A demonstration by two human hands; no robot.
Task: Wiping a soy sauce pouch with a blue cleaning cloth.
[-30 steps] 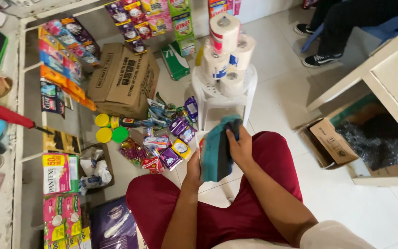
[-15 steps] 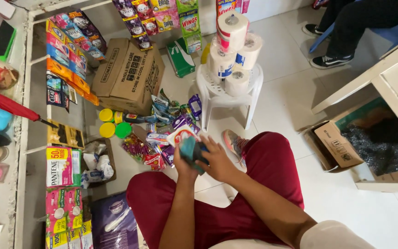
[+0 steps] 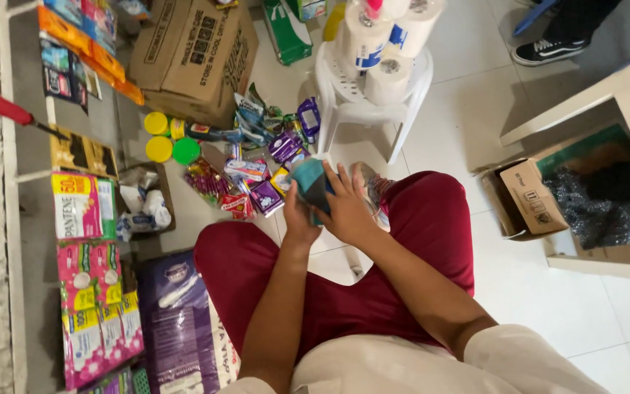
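While a second ago the teal folded cloth pouch (image 3: 310,182) stood tall and flat above the red-trousered knees, both hands now bunch it small. Left hand (image 3: 299,217) cups it from below; right hand (image 3: 348,208) lies over it, fingers (image 3: 338,177) clenched on the cloth. Beyond lie colourful small sachets (image 3: 257,171) on the floor, then a white plastic stool (image 3: 368,91) stacked with paper rolls.

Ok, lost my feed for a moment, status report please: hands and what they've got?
Left hand and right hand both gripping the teal packet. Small packets piled on the floor just beyond.
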